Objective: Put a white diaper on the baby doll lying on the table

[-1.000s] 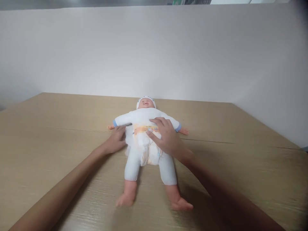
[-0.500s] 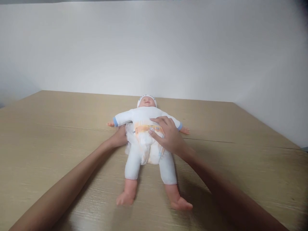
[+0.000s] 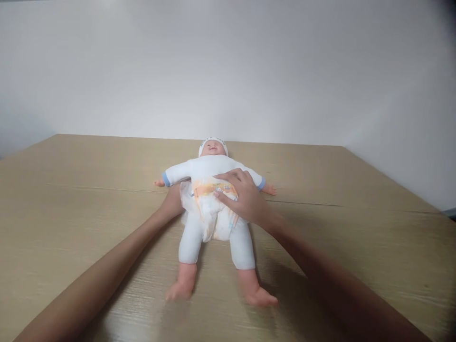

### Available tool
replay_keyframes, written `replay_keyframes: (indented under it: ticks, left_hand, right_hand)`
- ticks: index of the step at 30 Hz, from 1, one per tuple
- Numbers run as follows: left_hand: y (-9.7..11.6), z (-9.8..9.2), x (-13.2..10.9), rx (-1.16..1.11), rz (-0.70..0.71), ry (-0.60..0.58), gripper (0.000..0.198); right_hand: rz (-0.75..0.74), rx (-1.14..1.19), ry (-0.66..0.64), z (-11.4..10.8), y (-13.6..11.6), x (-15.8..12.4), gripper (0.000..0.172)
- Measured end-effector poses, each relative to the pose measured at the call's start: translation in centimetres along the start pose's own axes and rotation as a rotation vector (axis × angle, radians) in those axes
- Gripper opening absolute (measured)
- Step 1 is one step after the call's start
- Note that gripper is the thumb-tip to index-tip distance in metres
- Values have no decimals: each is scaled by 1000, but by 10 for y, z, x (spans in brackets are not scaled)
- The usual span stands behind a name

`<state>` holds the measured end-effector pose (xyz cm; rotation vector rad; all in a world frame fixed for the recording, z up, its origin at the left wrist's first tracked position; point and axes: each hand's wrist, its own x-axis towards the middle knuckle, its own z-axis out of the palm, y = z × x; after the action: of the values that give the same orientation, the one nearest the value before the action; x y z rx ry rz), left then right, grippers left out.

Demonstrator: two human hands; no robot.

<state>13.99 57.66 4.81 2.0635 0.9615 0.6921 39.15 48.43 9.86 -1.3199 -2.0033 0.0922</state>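
Observation:
A baby doll (image 3: 213,166) in a white suit with blue cuffs and a white cap lies on its back, head away from me. A white diaper (image 3: 210,204) with an orange printed band is drawn up between its legs over the belly. My right hand (image 3: 244,197) rests on the front of the diaper at the right, thumb and fingers apart. My left hand (image 3: 174,199) is at the doll's side on the left, beside the diaper's loose side flap (image 3: 186,195). Its fingers are hidden behind the flap and the doll.
The doll lies on a wooden table (image 3: 107,161) with a thin seam running across it. Behind the table stands a plain pale wall (image 3: 228,71). The doll's bare feet (image 3: 260,295) point toward me.
The whole view has shifted slightly, so the doll appears a little further left and higher. Both hands keep nearly the same places at the diaper.

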Motion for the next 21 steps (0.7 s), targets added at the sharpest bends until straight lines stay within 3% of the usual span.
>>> replay_keyframes:
  ticks: [4, 7, 12, 15, 19, 21]
  left_hand:
    - [9, -5, -13, 347, 7, 124, 40]
    - [11, -16, -26, 426, -58, 114, 45]
    - [8, -41, -35, 303, -140, -45, 31]
    - [6, -55, -35, 159, -180, -158, 29]
    - [4, -67, -37, 2, -234, -237, 34]
    - [3, -72, -39, -55, -254, -260, 39]
  right_hand:
    - [8, 13, 12, 1, 1, 1, 36]
    - [22, 17, 2, 1, 1, 1, 38]
    - [10, -7, -5, -2, -1, 0, 40]
    - [-96, -78, 7, -6, -9, 2, 43]
    - [-382, -38, -219, -9, -17, 12, 68]
    - [-447, 36, -336, -9, -15, 18, 71]
